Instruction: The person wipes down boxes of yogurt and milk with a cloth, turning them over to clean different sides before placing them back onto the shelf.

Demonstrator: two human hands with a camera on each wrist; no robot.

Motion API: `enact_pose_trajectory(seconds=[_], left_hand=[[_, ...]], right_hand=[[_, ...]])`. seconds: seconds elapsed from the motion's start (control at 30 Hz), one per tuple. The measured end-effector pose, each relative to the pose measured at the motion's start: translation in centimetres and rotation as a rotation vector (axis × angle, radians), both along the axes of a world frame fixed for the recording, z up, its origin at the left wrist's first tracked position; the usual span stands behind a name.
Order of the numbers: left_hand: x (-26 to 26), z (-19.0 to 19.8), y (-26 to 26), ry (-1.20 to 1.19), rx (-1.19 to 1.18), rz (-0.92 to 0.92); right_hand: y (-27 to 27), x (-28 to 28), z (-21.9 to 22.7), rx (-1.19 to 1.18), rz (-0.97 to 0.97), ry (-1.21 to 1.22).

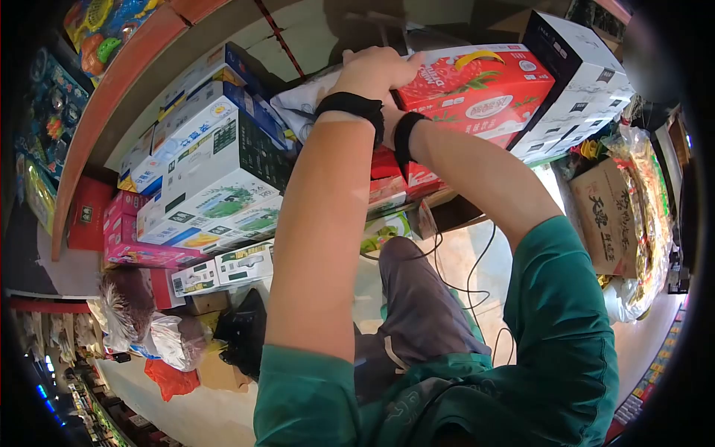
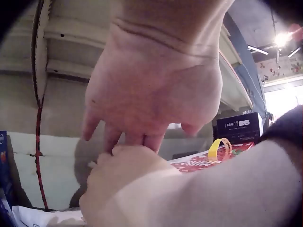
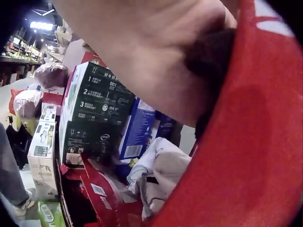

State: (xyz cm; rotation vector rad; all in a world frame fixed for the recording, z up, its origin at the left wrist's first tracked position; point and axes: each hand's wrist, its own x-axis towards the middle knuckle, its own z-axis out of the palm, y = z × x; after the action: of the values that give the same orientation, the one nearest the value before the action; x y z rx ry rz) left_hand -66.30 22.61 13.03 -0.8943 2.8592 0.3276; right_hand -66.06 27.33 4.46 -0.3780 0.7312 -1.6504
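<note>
Stretched over the boxes, the left hand [image 1: 376, 71] lies beside a red box [image 1: 484, 104] with a yellow handle. In the left wrist view the left hand [image 2: 151, 90] has its fingers extended down over the right hand [image 2: 123, 184]; whether they touch is unclear. The right hand [image 1: 390, 115] is mostly behind the left one in the head view. Its fingers are hidden in the right wrist view, where the right hand [image 3: 142, 56] is above crumpled white material [image 3: 165, 165] and beside the red box [image 3: 246, 137]. What it holds, if anything, cannot be seen.
Green-and-white cartons [image 1: 216, 186] and blue cartons [image 1: 223, 97] stand to the left. A black-and-white box [image 1: 581, 82] is right of the red one. Black cables [image 1: 469, 287] hang near the knee, and a brown carton [image 1: 603, 216] stands at the right.
</note>
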Motion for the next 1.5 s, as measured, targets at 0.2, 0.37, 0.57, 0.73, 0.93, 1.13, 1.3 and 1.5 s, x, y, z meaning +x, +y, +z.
enact_pose_trajectory(seconds=[0.2, 0.37, 0.57, 0.73, 0.93, 1.13, 1.3, 1.5], left_hand=[[-0.5, -1.3, -0.7, 0.044, -0.022, 0.017], [-0.1, -1.3, -0.8, 0.030, -0.020, 0.012], [0.2, -1.0, -0.9, -0.027, -0.055, -0.077], [0.7, -2.2, -2.2, 0.088, -0.060, -0.125], [0.1, -2.6, -2.7, 0.055, -0.079, -0.145], [0.0, -3.1, -3.0, 0.102, -0.070, -0.144], [0.4, -3.3, -2.8, 0.173, -0.068, -0.150], [0.4, -2.1, -2.6, 0.090, 0.013, -0.194]], right_hand=[[-0.6, -0.9, -4.8, 0.199, 0.069, 2.005], [4.5, -0.5, -9.1, 0.203, 0.337, 3.212], [7.5, -5.1, -9.3, -0.768, -0.268, 3.041], [10.2, -7.9, -5.0, -0.861, -0.424, 2.861], [15.3, -13.0, -4.9, -0.301, -0.766, 2.604], [17.7, -16.4, -6.2, 0.309, -1.366, 1.890], [16.7, -16.9, -6.8, 0.382, -1.530, 1.628], [12.4, -10.0, -10.4, 0.478, -1.453, 1.362]])
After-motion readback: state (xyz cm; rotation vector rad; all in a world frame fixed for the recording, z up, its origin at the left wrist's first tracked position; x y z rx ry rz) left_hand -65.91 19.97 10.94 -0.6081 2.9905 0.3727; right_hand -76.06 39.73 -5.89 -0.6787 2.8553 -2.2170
